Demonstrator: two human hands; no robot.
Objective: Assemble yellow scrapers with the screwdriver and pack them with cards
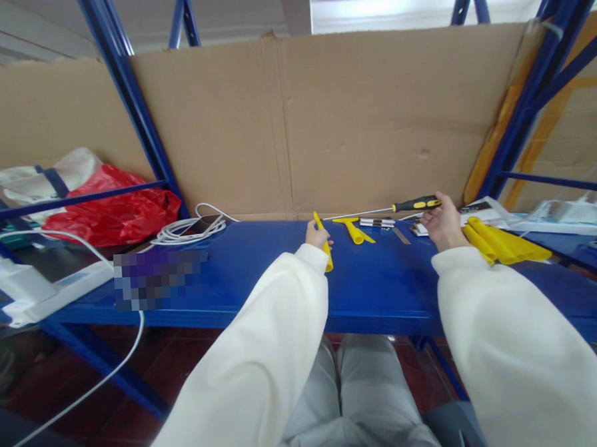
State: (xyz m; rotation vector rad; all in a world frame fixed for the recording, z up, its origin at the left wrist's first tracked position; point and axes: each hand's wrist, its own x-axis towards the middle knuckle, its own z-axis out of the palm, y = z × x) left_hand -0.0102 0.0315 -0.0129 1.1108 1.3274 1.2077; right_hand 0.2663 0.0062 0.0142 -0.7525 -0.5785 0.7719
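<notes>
My left hand (316,235) is closed around a thin yellow plastic piece (324,247) that stands tilted over the blue shelf (261,272). My right hand (442,224) grips a screwdriver (412,205) by its black and yellow handle; the metal shaft points left, level above the shelf. Between the hands lies a yellow T-shaped piece (353,229), with small dark parts (377,223) and a flat metal strip (400,235) beside it. Several long yellow pieces (504,245) lie just right of my right wrist.
A cardboard sheet (323,115) backs the shelf. A coiled white cable (191,229) lies at the back left, a red bag (112,213) and a white bag (40,177) further left. White power strips (52,293) (558,220) sit at both ends. Blue rack posts (137,118) frame the bay.
</notes>
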